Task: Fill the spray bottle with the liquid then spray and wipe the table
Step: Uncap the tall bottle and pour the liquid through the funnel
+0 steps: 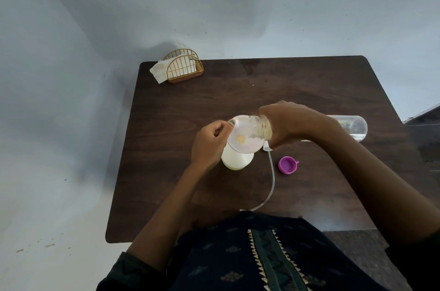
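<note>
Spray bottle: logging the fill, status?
Left hand steadies funnel on spray bottle. Right hand tips clear bottle, liquid pouring. Sprayer tube and purple cap alongside, clear.

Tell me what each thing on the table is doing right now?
clear bottle: tipped over the funnel, cap off, gripped by right hand
funnel: sits in white bottle, rim pinched by left hand
white bottle: upright, open
purple cap: off, lying open side up
napkin holder: upright, holds napkins
</note>
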{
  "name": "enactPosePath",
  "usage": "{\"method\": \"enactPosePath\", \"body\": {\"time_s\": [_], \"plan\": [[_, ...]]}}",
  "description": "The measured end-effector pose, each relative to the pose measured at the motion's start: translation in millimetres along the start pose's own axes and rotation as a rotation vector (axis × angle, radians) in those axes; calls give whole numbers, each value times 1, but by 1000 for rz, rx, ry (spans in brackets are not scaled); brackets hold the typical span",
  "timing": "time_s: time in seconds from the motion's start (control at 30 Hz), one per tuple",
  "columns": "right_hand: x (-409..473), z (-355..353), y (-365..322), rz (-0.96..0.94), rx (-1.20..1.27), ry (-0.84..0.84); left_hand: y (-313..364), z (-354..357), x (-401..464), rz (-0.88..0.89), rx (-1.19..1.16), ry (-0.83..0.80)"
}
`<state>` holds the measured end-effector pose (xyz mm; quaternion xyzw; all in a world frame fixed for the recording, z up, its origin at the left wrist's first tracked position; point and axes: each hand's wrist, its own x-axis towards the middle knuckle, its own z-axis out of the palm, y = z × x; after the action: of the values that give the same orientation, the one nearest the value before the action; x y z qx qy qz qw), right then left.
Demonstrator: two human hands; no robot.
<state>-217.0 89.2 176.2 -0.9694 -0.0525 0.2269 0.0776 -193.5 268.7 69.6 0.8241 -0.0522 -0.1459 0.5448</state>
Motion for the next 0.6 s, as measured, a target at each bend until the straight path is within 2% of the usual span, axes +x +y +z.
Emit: {"method": "enactPosePath", "body": {"time_s": [0.6], "plan": [[0,-2,-2,5,3,-4,1,-1,1,8,11,-7]]}}
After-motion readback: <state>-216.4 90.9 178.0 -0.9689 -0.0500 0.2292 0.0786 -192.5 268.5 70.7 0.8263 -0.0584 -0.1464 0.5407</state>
